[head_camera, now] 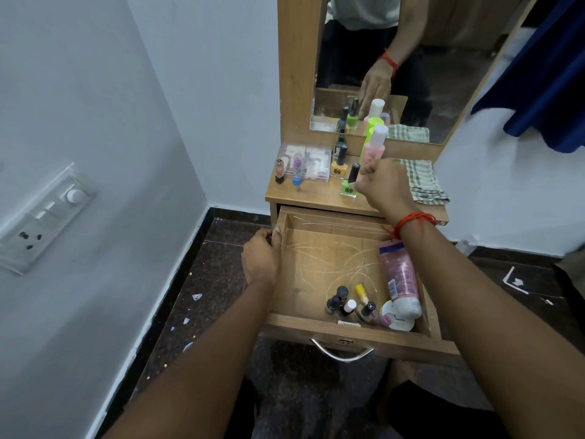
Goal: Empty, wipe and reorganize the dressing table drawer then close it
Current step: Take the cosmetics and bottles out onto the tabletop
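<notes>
The wooden drawer (304,267) stands pulled out below the dressing table top (313,196). My left hand (261,256) grips the drawer's left side wall. Over the table top, my right hand (384,183) is closed around a green nail polish bottle (349,188) with a black cap, which rests on the top. In the drawer's near right corner lie several small nail polish bottles (346,304), a pink tube (400,275) and a white round jar (397,318). On the table top stand a pink bottle (375,147), a yellow bottle (339,164), a clear plastic box (311,163) and two small bottles (288,172).
A checked cloth (422,180) lies at the right of the table top. The mirror (411,58) rises behind it. The drawer's metal handle (343,353) points toward me. A white wall with a switch panel (41,217) is on the left, and blue fabric (547,90) hangs at upper right.
</notes>
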